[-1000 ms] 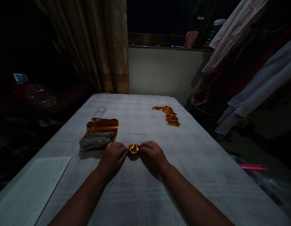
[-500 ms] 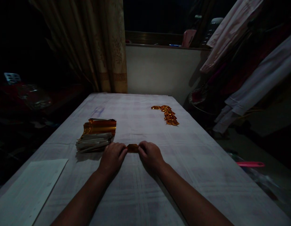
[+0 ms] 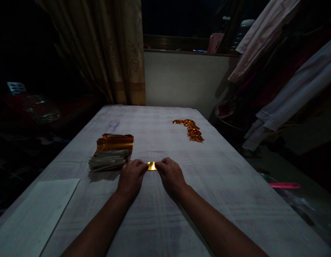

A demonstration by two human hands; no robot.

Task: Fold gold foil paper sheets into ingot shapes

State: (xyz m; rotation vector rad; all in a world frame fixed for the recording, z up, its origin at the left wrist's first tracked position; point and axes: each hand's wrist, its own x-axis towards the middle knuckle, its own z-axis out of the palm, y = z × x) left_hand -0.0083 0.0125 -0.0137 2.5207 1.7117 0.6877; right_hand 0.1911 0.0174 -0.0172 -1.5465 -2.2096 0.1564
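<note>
A small piece of gold foil paper (image 3: 151, 166) shows between my two hands, low over the table, its face shining. My left hand (image 3: 131, 175) pinches its left end, and my right hand (image 3: 170, 174) grips the right end; the fingers cover both ends. Just beyond my left hand lies a stack of greyish paper sheets (image 3: 109, 160), with curled gold foil sheets (image 3: 117, 143) behind it. Farther off to the right, several folded gold foil pieces (image 3: 193, 131) lie in a curved, overlapping row.
The table (image 3: 160, 214) wears a pale plaid cloth. A white sheet (image 3: 44, 210) lies at the near left. Behind stand a curtain (image 3: 122, 53) and a sill with a pink cup (image 3: 215, 43). Clothes (image 3: 296, 89) hang at the right, above a pink handle (image 3: 285, 185).
The foil between my hands has turned from dark to brightly reflecting, and less of it shows. My left hand has shifted slightly right, closer to my right hand.
</note>
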